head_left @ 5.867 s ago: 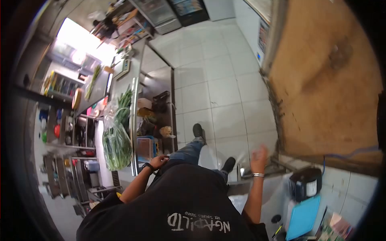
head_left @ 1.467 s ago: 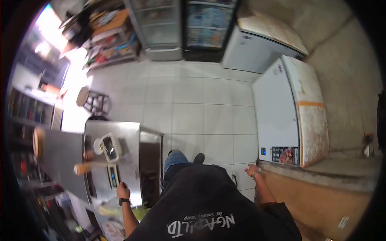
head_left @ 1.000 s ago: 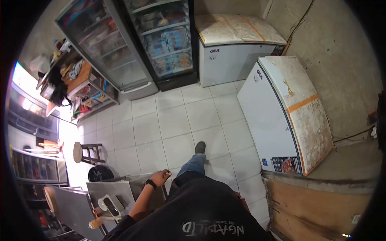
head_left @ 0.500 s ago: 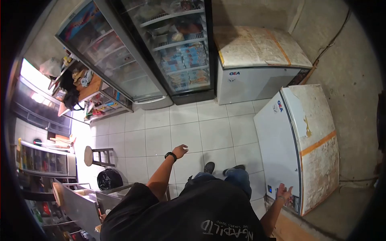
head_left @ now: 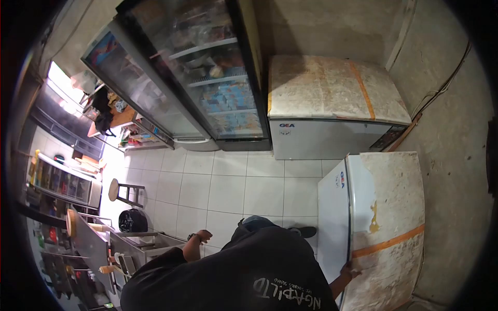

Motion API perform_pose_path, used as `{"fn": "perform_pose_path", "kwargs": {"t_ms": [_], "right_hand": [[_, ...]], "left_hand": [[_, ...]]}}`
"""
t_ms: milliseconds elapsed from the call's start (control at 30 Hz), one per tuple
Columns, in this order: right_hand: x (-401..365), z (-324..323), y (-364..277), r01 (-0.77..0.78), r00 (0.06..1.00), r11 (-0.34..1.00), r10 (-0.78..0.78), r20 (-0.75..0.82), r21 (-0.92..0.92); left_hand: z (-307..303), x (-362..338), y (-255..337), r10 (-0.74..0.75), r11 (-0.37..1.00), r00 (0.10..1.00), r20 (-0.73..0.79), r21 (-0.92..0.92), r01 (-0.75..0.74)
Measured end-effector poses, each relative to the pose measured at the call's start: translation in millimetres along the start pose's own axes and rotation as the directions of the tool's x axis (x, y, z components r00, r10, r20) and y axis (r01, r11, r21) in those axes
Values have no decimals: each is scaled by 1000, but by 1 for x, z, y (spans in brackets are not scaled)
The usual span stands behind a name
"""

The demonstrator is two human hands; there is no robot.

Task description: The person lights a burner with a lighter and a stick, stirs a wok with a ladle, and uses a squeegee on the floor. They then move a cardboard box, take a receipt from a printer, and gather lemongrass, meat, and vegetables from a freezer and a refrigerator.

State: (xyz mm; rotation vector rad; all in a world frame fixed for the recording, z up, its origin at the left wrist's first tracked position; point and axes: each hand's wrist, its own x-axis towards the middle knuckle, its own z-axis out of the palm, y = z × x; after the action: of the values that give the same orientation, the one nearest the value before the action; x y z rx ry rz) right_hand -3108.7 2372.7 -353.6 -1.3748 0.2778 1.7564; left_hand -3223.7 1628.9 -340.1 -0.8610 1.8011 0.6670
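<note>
My right hand (head_left: 350, 271) is at the front edge of the near chest freezer (head_left: 334, 207), by the orange tape strip (head_left: 389, 241) on its worn, stained lid (head_left: 391, 197). Its fingers point out over the lid, and the lid looks closed. Nothing shows in that hand. My left hand (head_left: 205, 236), with a dark watch on the wrist, hangs in the air at my side above the tiled floor. Its fingers are loosely bent with nothing in them.
A second chest freezer (head_left: 316, 140) stands against the back wall. Two glass-door fridges (head_left: 228, 98) hold packed goods. A wooden stool (head_left: 124, 192), a black bag (head_left: 133, 221) and a metal table (head_left: 161, 246) are on the left.
My body has moved forward and turned beside the near freezer. My right hand has moved from near its lower front to the lid's edge. My left hand has dropped nearer my body.
</note>
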Motion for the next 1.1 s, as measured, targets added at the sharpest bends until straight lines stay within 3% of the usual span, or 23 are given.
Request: {"fn": "perform_pose_path", "kwargs": {"t_ms": [33,100,133,167,200,233,333,400,433,467,500,533,567,600,667,733,767,833,867,900,967,1033,1100], "right_hand": [[14,2,2,-9,1000,1000,9,2,1],[41,-7,-2,141,975,712,22,223,-688],[33,-14,-7,140,981,719,-6,196,-680],[24,-25,-8,-165,813,837,415,408,-522],[12,-24,-6,-476,426,776,615,663,-414],[9,-17,-6,-523,391,769,600,698,-369],[-38,0,-26,-411,736,906,395,550,-100],[-128,41,-46,-32,973,998,18,230,55],[-156,47,-65,-47,922,998,33,385,28],[-161,57,-93,71,995,972,-86,55,225],[-213,90,-94,190,957,964,-224,185,184],[-235,117,-102,370,919,889,-392,32,269],[-254,132,-110,477,827,842,-528,195,253],[-293,167,-106,403,787,833,-527,322,378],[-305,198,-122,605,560,744,-650,513,282],[-359,231,-101,891,186,338,-881,436,304],[-400,242,-87,959,-168,-53,-897,409,277],[-464,233,-55,734,-635,-523,-755,165,433],[-492,234,-37,539,-823,-712,-560,100,451],[-516,237,-22,349,-934,-827,-343,96,442],[-558,240,9,110,-993,-904,-82,85,413],[-577,253,28,18,-993,-918,31,117,397],[-589,261,36,-38,-987,-928,94,134,371]], "left_hand": [[9,-6,23,1,1000,1000,-9,-4,-1],[26,-13,56,62,998,996,62,30,-64],[31,-4,72,154,984,985,76,84,-160],[30,2,81,141,978,985,104,138,-154],[30,6,108,274,910,960,58,308,-278],[33,16,148,428,794,903,43,460,-398],[18,-20,274,596,629,799,79,573,-525],[11,-32,353,747,460,652,127,610,-646],[14,-37,399,795,380,584,161,617,-689],[19,-25,443,854,271,488,181,647,-713],[25,-12,482,898,160,386,208,664,-730],[42,-47,532,913,95,313,262,610,-787],[56,-46,577,937,-103,113,331,569,-816],[77,-59,622,933,-255,-87,350,470,-845],[123,-152,702,854,-489,-335,398,398,-776],[164,-266,757,728,-684,-570,382,346,-642],[182,-317,777,634,-773,-687,355,280,-569],[210,-404,806,420,-904,-845,331,242,-354],[220,-440,819,300,-941,-899,321,256,-223],[234,-468,831,173,-959,-933,315,270,-87],[275,-505,860,246,-944,-884,397,305,-126],[310,-535,883,228,-948,-900,370,295,-119],[334,-550,888,407,-901,-798,446,339,-270]]}}
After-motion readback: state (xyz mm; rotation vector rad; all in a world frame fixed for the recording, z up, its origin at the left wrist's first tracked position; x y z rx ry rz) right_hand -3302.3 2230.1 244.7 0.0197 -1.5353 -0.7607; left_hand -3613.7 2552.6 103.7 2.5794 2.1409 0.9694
